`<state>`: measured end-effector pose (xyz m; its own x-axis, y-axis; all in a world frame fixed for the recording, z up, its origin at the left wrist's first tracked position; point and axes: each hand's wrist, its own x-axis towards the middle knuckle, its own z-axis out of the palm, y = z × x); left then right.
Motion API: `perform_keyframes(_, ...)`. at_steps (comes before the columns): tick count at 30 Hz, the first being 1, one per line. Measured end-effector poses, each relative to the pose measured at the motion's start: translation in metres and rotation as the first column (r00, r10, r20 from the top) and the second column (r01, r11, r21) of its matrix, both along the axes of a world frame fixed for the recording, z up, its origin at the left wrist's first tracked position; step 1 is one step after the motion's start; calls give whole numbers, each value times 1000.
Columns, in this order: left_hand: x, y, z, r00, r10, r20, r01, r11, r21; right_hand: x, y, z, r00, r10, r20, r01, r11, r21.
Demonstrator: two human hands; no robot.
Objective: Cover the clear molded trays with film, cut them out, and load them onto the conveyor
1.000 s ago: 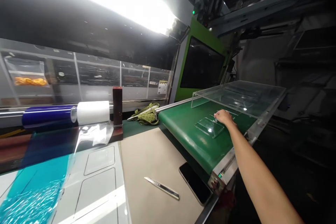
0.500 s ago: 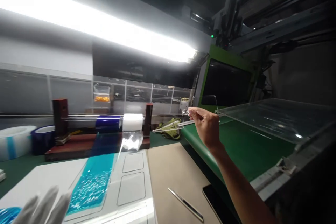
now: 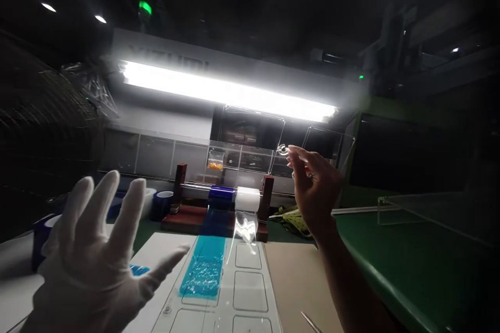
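In the head view my right hand (image 3: 318,184), bare, pinches a clear plastic moulded piece (image 3: 283,150) by its middle. Thin transparent square outlines, looking like frames or panels, spread to both sides of the fingers in front of the lamp. My left hand (image 3: 96,257), in a white glove, is raised at the lower left with fingers spread and nothing in it. Beyond its thumb, a strip of blue film (image 3: 203,270) runs down over a white sheet (image 3: 250,291) printed with rounded squares. Clear film (image 3: 246,226) hangs beside it.
A blue roll (image 3: 221,195) and a white roll (image 3: 248,199) sit on a rod between dark red posts (image 3: 266,199). A bright tube lamp (image 3: 230,93) hangs above. On the right are a green conveyor belt (image 3: 390,265) and brown board (image 3: 300,276) with metal tweezers (image 3: 310,321).
My view has swung left and up. My right hand has brought the clear piece up in front of the lamp. My gloved left hand has risen further into view, fingers spread.
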<state>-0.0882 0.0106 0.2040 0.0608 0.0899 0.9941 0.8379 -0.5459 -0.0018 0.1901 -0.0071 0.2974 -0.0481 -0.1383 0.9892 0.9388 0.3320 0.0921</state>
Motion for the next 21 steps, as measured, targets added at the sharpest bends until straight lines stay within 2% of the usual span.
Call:
perform_keyframes(3, -8, -7, 3, 994, 100, 31, -100, 995, -6, -12, -3, -1, 999, 32, 39, -32, 999, 14)
perform_keyframes(6, -11, -13, 5, 991, 132, 31, -131, 991, -36, -21, -7, -3, 996, 51, 78, -53, 998, 28)
perform_keyframes(10, -13, -15, 12, 992, 130, 0, -130, 991, 10, -31, -13, -4, 990, 63, 125, -69, 997, 40)
perform_keyframes(15, -6, -14, 35, 993, 110, -40, -108, 992, 59, -43, -19, -6, 979, 65, 193, -75, 996, 43)
perform_keyframes(21, 21, -10, 59, 983, 146, -108, -138, 987, 81, -57, -24, -11, 965, 98, 245, -103, 995, 9)
